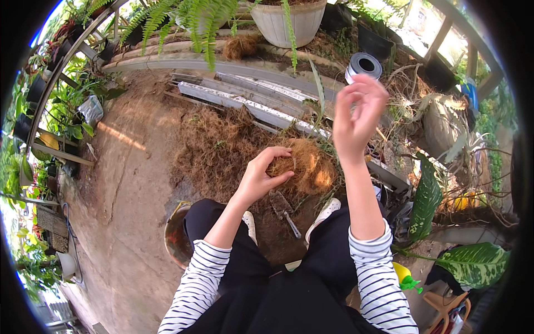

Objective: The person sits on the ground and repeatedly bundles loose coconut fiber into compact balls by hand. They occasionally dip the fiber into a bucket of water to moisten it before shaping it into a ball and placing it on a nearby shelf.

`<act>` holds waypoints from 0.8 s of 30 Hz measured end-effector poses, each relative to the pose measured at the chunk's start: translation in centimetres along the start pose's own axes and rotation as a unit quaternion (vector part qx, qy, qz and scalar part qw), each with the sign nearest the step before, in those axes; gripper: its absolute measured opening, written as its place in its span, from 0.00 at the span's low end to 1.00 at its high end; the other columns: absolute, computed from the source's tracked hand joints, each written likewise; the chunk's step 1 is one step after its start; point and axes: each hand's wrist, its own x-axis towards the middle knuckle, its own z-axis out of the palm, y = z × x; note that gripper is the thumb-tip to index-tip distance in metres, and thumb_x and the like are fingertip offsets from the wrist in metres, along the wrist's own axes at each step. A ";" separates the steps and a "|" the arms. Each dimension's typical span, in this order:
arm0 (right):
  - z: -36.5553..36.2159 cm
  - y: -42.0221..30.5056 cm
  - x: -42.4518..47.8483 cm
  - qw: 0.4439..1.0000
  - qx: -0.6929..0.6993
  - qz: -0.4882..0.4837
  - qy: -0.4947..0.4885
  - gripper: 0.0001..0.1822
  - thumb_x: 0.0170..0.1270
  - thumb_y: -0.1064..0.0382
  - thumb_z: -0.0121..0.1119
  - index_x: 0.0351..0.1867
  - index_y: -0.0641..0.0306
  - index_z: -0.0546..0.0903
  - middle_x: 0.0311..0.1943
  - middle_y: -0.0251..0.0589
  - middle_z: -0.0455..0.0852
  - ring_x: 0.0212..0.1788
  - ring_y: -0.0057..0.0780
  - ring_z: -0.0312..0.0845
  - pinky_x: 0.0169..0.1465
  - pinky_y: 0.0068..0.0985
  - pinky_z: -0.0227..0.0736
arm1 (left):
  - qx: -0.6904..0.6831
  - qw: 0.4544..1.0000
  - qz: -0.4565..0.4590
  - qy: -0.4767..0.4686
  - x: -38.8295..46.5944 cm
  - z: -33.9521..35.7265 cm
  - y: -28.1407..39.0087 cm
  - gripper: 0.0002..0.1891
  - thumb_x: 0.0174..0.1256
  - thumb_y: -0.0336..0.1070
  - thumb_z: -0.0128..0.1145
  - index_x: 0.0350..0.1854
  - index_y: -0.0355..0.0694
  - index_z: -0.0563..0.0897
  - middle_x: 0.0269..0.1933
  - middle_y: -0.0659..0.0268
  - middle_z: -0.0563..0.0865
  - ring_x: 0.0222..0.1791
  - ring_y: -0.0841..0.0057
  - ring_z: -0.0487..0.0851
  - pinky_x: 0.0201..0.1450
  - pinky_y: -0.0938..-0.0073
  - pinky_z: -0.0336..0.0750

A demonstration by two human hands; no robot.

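Observation:
My left hand grips a rounded bundle of brown fibre, likely coconut coir, with thumb and fingers around its sides. A thin pale strand loops over the bundle's right side. Directly beyond it lies a heap of lighter, golden fibre. Raised at the right is my right hand, blurred, its fingers curled; whether it pinches a thread cannot be made out. Just past those fingers stands a spool with a dark centre, partly covered by them. On the ground between my shoes lies a small hand trowel.
Darker loose fibre spreads over the soil, against long metal channels. A round tub sits by my left knee. A white planter and fern fronds stand ahead. Variegated leaves and a yellow spray bottle are at right.

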 end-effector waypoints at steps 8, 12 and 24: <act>-0.9 -0.4 -3.0 0.834 -0.187 0.029 -0.518 0.08 0.59 0.68 0.55 0.38 0.59 0.83 0.39 0.36 0.86 0.46 0.32 0.78 0.55 0.34 0.63 | 0.032 0.999 -0.003 0.005 -0.1 0.1 -0.2 0.22 0.50 0.30 0.71 0.48 0.36 0.79 0.52 0.58 0.83 0.55 0.62 0.81 0.58 0.66 0.74; -0.9 -0.5 -2.8 0.795 -0.276 0.033 -0.539 0.05 0.60 0.64 0.58 0.36 0.56 0.84 0.36 0.32 0.86 0.47 0.31 0.76 0.55 0.34 0.59 | 0.041 0.999 0.000 0.005 -0.2 -0.2 -0.2 0.22 0.51 0.32 0.71 0.48 0.35 0.78 0.53 0.55 0.82 0.55 0.58 0.80 0.58 0.65 0.74; -0.8 -1.1 -3.1 0.854 -0.279 -0.003 -0.440 0.10 0.61 0.66 0.60 0.45 0.54 0.82 0.32 0.30 0.85 0.40 0.28 0.77 0.53 0.30 0.58 | 0.043 0.998 0.013 0.053 0.1 -0.4 -0.4 0.21 0.52 0.31 0.71 0.48 0.36 0.77 0.54 0.57 0.81 0.56 0.60 0.80 0.57 0.65 0.75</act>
